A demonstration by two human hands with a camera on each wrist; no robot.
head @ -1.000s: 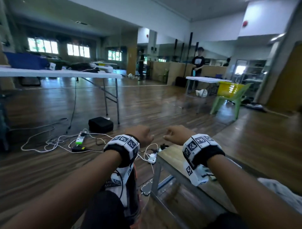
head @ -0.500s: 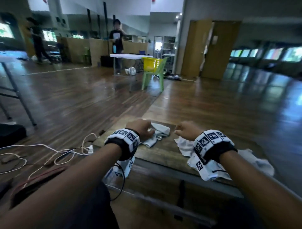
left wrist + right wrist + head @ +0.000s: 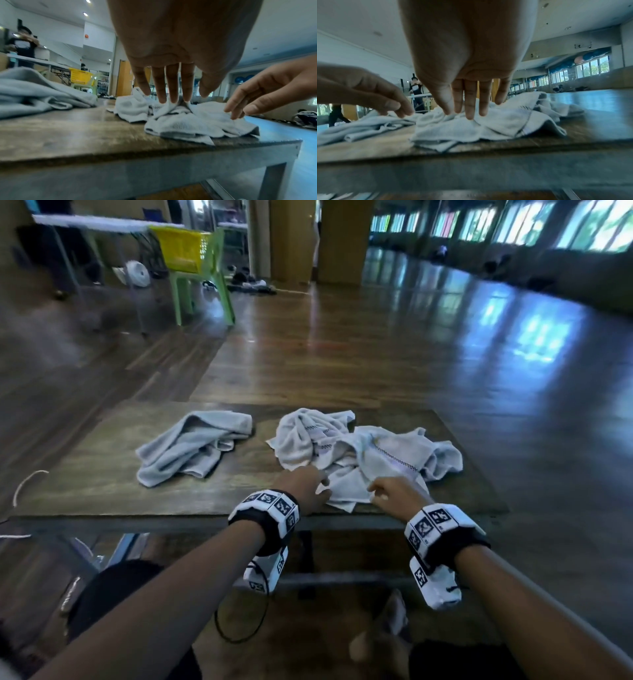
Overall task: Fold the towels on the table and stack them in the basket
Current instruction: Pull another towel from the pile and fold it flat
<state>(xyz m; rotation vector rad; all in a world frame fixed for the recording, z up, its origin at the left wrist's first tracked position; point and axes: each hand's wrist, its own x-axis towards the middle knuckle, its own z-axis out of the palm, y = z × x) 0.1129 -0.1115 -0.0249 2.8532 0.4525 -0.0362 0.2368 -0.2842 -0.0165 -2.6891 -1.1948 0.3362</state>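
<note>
Lying crumpled on the dark wooden tabletop (image 3: 102, 481) are the towels: a pale grey terry towel (image 3: 191, 446) bunched in loose folds toward the left, and apart from it, to the right, a heap of white terry towels with thin dark stitched stripes (image 3: 363, 453), twisted over one another so that I cannot tell how many there are. One rumpled corner of the white heap reaches almost to the near edge of the tabletop.

Both hands are at that near corner. The left hand (image 3: 305, 491) has its fingers (image 3: 171, 86) stretched out fairly straight and close together, tips down on a raised fold of white cloth; whether they pinch it is not clear. The right hand (image 3: 394, 494) is likewise loosely extended, fingers (image 3: 471, 100) pointing down with the tips touching or just over the towel, holding nothing that I can make out.

Well beyond the tabletop, across the shiny wooden floor (image 3: 376, 354), a yellow plastic slatted basket (image 3: 181, 248) sits on a light green plastic chair (image 3: 205, 282). What is inside it cannot be seen from here
</note>
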